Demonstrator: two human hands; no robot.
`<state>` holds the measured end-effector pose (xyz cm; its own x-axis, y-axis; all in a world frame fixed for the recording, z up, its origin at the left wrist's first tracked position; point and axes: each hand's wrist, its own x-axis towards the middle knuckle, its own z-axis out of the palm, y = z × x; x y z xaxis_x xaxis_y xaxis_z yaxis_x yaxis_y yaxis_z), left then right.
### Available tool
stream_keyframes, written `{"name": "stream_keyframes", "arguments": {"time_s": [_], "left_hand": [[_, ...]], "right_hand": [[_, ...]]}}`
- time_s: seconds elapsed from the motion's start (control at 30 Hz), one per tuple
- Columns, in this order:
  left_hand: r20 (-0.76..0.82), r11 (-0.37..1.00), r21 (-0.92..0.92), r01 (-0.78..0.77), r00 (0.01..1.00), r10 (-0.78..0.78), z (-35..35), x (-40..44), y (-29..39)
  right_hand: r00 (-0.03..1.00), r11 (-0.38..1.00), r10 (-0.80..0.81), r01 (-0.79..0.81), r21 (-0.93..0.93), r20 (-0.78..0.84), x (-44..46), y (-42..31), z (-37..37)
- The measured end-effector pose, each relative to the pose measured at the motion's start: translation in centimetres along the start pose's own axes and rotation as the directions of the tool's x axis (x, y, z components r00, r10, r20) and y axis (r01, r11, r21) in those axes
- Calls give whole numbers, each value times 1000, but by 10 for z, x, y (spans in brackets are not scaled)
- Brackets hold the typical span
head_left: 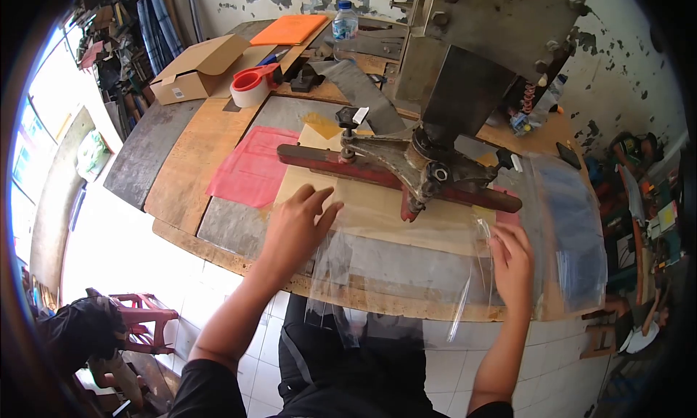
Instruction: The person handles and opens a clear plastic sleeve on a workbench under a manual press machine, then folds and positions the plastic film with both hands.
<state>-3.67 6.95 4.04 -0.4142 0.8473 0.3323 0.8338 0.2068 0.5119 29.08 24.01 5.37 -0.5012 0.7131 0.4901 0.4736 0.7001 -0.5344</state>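
A clear plastic sheet lies across the table's front edge and hangs over it towards my lap. My left hand is above the sheet's left side, fingers apart and curved, with nothing gripped. At the sheet's right side, my right hand has its fingers and thumb pressed together on the plastic's raised edge. Just beyond both hands stands a metal press with a long red bar, low over a beige board. Red sheet material lies left of the board.
Stacked clear plastic lies at the table's right. Back left are a cardboard box, a tape dispenser and an orange pad. A bottle stands behind. Other people sit at far right; a red stool is lower left.
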Motion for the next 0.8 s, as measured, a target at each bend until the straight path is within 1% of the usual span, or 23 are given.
{"name": "stream_keyframes", "arguments": {"time_s": [0.03, 0.07, 0.1, 0.13, 0.17, 0.2, 0.23, 0.27, 0.3, 0.33, 0.37, 0.4, 0.43, 0.47, 0.57, 0.6, 0.67, 0.7, 0.73, 0.8], "left_hand": [[-31, 995, -99, 29, 999, -32, -15, -19, 19], [-53, 979, -198, 55, 996, -66, -20, -39, 33], [-37, 925, -379, -25, 999, 12, -13, -64, 40], [-31, 831, -549, -91, 996, 89, -5, -93, 48], [180, 652, -757, 49, 974, 135, 2, -120, 60], [361, 448, -867, 219, 896, 260, 6, -135, 74], [406, 136, -914, 383, 841, 358, 33, -158, 88], [555, -69, -733, 677, 653, 515, 65, -183, 90], [589, -106, -592, 799, 518, 621, 90, -199, 89], [592, -89, -518, 851, 431, 682, 106, -209, 92], [583, -66, -494, 867, 387, 715, 116, -215, 92], [569, -49, -503, 863, 373, 733, 118, -217, 92], [557, -37, -517, 855, 369, 744, 116, -219, 92], [546, -30, -531, 847, 369, 752, 114, -220, 91], [500, -31, -566, 823, 374, 781, 105, -222, 92], [480, -40, -580, 814, 381, 790, 100, -220, 92], [433, -59, -613, 788, 398, 809, 85, -217, 91], [403, -74, -634, 770, 410, 818, 77, -215, 89], [380, -88, -648, 756, 422, 823, 69, -211, 86], [336, -116, -673, 730, 441, 832, 52, -205, 82]], "right_hand": [[991, 999, -51, 49, -19, -126, -13, -18, -11], [984, 991, -13, 36, 127, -177, -34, -34, -19], [975, 963, 35, 27, 270, -219, -61, -54, -27], [965, 902, 34, 82, 424, -260, -85, -87, -27], [970, 733, -4, 169, 659, -244, -107, -114, -15], [989, 582, -108, 149, 800, -105, -111, -131, -13], [976, 413, -212, 50, 909, 43, -114, -148, -10], [934, 274, -306, -98, 957, 184, -118, -165, -8], [872, 227, -423, -162, 960, 247, -129, -175, 9], [853, 86, -438, -274, 958, 283, -142, -190, 32], [831, -58, -458, -381, 923, 315, -153, -205, 55], [665, -122, -560, -655, 745, 493, -162, -217, 74], [560, -166, -659, -760, 628, 503, -157, -224, 82], [551, -165, -667, -766, 621, 502, -154, -235, 87], [451, -180, -696, -863, 473, 559, -155, -260, 96], [449, -178, -698, -863, 472, 558, -157, -259, 98], [381, -10, -705, -848, 529, 598, -164, -252, 106], [372, 39, -702, -832, 554, 608, -174, -242, 115], [372, 34, -700, -835, 549, 610, -181, -237, 118], [300, 159, -674, -834, 529, 675, -186, -229, 120]]}}
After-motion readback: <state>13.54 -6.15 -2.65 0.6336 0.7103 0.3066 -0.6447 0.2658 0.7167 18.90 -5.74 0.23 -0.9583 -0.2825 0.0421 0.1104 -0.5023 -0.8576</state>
